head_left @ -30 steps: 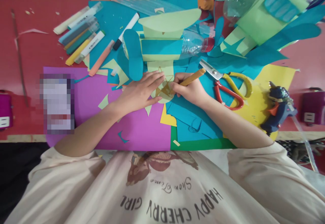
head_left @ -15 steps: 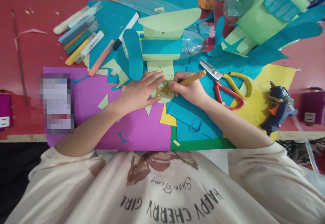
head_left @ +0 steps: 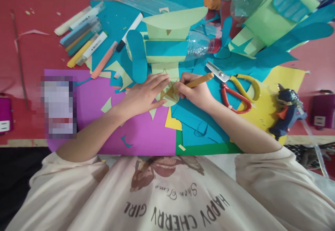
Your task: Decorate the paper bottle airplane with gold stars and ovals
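My right hand (head_left: 195, 90) is closed round an ochre marker (head_left: 201, 80), its tip end down at the pale green paper wing (head_left: 171, 102). A star outline, partly coloured brown, shows on that wing. My left hand (head_left: 149, 93) lies flat with fingers stretched, pressing on the wing's left side and covering part of it. The wing joins a plane made from a clear plastic bottle (head_left: 198, 45) wrapped in green and blue paper. At its left end is a blue paper tail piece (head_left: 139, 56); a red cap (head_left: 215, 45) and blue propeller sit at the right end.
Scissors (head_left: 222, 75) with red and yellow handles lie right of my right hand, and a glue gun (head_left: 285, 114) beyond them. Several markers (head_left: 83, 32) lie upper left. A blurred phone (head_left: 59, 107) rests on purple paper (head_left: 99, 84). Another paper-covered plane (head_left: 269, 25) stands upper right.
The ochre marker and my right fingers have shifted very slightly to the right. My left hand stays in place.
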Motion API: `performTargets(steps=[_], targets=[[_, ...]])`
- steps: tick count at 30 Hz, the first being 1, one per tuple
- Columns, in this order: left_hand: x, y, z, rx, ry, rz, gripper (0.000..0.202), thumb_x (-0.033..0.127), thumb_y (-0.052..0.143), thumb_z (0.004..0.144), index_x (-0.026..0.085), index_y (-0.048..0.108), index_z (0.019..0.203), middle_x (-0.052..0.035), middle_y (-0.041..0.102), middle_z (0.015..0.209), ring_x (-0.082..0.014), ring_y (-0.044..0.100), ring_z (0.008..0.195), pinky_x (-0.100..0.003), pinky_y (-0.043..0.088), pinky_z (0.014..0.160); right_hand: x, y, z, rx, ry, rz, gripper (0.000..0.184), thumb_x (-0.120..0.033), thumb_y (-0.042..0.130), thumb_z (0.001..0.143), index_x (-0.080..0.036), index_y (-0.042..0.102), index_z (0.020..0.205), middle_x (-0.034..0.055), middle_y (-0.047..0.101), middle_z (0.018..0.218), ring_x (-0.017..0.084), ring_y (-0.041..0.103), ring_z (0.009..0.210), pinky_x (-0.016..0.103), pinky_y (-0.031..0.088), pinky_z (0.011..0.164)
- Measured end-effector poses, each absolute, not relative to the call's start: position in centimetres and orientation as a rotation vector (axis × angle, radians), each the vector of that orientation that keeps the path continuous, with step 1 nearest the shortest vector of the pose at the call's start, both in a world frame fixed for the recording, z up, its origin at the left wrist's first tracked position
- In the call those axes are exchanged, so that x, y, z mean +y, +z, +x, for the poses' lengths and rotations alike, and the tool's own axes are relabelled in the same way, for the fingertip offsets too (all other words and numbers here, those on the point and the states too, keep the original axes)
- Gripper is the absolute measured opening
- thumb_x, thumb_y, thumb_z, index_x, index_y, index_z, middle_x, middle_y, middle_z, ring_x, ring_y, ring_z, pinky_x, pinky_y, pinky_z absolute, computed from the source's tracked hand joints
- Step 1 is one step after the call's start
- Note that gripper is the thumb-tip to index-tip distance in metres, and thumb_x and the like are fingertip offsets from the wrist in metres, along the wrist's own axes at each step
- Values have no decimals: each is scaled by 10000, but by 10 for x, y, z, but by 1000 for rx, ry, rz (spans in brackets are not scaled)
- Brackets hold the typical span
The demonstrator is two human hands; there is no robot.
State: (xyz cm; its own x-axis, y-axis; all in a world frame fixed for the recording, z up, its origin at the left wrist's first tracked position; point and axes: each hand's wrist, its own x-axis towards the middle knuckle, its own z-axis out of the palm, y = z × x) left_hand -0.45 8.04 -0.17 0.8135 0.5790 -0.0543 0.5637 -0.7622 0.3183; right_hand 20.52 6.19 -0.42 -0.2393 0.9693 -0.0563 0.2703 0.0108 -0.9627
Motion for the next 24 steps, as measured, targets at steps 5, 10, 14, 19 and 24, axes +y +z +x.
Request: performTargets(steps=[5,10,14,19,24], targets=[[81,-2,-5,861,69,2677,597,382,492,982,115,298,1479,-204,410,1503,-345,361,1416,-537,426,1081,61,-4,204,-1634,1181,-1331,314,-288,594,842,-213,405,603,-48,489,499,76,432,479,238,337,494],[81,-2,-5,869,65,2653,584,401,469,989,152,283,1482,-189,402,1509,-338,352,1421,-505,456,1048,61,-2,205,-1678,1173,-1275,284,-181,566,796,-212,404,565,-50,471,495,70,416,481,233,328,495],[81,-2,-5,870,66,2656,588,403,466,988,147,282,1484,-190,404,1506,-340,351,1420,-507,456,1048,61,-1,205,-1626,1255,-1268,277,-139,565,784,-213,413,565,-55,488,471,67,420,439,231,322,469],[80,-3,-6,871,109,2698,585,417,446,997,119,302,1479,-207,433,1485,-343,378,1404,-523,457,1048,61,0,204,-1604,1241,-1289,290,-128,564,805,-206,414,569,-62,487,466,54,416,427,221,317,458],[81,-3,-7,867,109,2687,573,428,432,1002,115,321,1470,-210,443,1478,-338,383,1406,-506,487,1016,61,0,204,-1615,1244,-1313,285,-144,571,817,-207,423,582,-59,498,469,56,425,422,222,332,459]])
